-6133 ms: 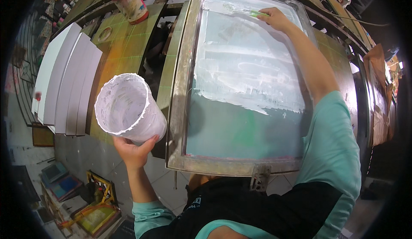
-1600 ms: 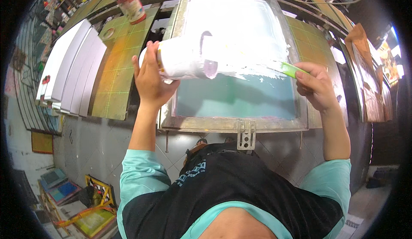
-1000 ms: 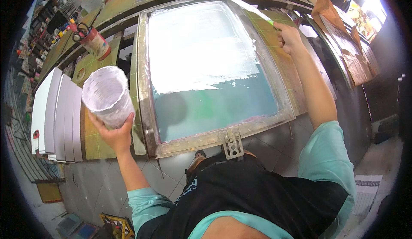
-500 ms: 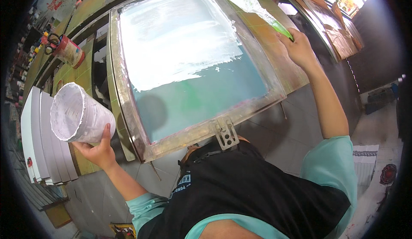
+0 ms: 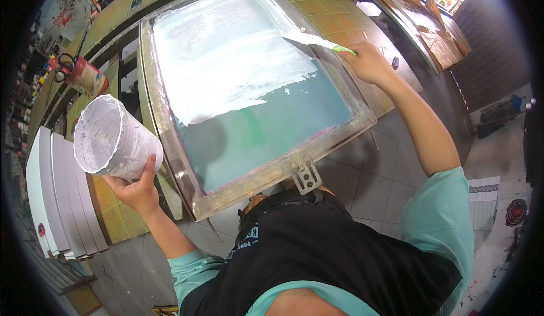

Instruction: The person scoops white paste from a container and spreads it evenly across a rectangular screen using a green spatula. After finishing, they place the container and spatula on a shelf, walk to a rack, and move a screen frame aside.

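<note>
Here, spatula (image 5: 313, 40) crosses right frame edge (image 5: 341, 85) (bare mesh (image 5: 283, 115) open nearby).

Some fingers of the left hand (image 5: 139, 196) hidden by the white tub (image 5: 135, 146), much of the green handle (image 5: 343, 49) covered by the right hand (image 5: 369, 64), scissors (image 5: 67, 65) half hidden by the red cup (image 5: 88, 79), yellow thing (image 5: 164, 310) cut off at the bottom, far-left small things (image 5: 41, 80) blurred.

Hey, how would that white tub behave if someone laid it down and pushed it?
The tub would likely roll, given its round shape. It's probably light for its size: the left hand alone supports it. Its rim, smeared white, may be slippery.
</note>
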Motion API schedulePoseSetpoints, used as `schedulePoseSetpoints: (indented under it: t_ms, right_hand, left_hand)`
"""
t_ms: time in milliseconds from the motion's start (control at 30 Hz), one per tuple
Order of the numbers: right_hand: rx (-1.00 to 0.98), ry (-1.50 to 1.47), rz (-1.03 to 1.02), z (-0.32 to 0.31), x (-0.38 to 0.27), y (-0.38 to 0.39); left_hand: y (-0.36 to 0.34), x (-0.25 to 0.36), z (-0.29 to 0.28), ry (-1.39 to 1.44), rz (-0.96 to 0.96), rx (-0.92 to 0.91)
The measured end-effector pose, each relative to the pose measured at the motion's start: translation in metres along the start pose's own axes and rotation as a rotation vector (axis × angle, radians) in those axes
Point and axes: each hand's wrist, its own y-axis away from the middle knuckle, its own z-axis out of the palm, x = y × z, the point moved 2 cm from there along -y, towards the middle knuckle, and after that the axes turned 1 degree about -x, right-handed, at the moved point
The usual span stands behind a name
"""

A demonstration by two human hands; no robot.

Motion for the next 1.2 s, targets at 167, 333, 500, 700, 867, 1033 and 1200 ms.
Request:
schedulePoseSetpoints:
  t_ms: [167,333,500,700,867,1033,1200]
  right_hand:
    - [-0.029,0.03,0.041,-0.003,-0.014,-0.009]
    - [-0.049,0.022,0.049,-0.005,-0.023,-0.035]
    - [-0.04,-0.038,0.079,-0.016,-0.046,-0.056]
    - [-0.139,-0.176,0.146,-0.027,-0.059,-0.093]
    - [-0.169,-0.206,0.151,-0.029,-0.06,-0.127]
    - [-0.109,-0.143,0.024,-0.033,-0.08,-0.138]
    - [-0.179,0.05,-0.099,-0.033,-0.092,-0.167]
  left_hand:
    - [0.003,-0.005,-0.016,-0.073,-0.027,0.021]
    - [0.006,-0.001,-0.023,-0.041,-0.044,0.059]
    - [0.009,0.003,-0.029,-0.118,-0.004,0.056]
    - [0.015,0.001,-0.037,-0.181,0.0,0.077]
    - [0.018,0.004,-0.038,-0.217,-0.039,0.117]
    - [0.021,0.002,-0.039,-0.22,-0.069,0.15]
    - [0.026,0.011,-0.032,-0.252,-0.092,0.163]
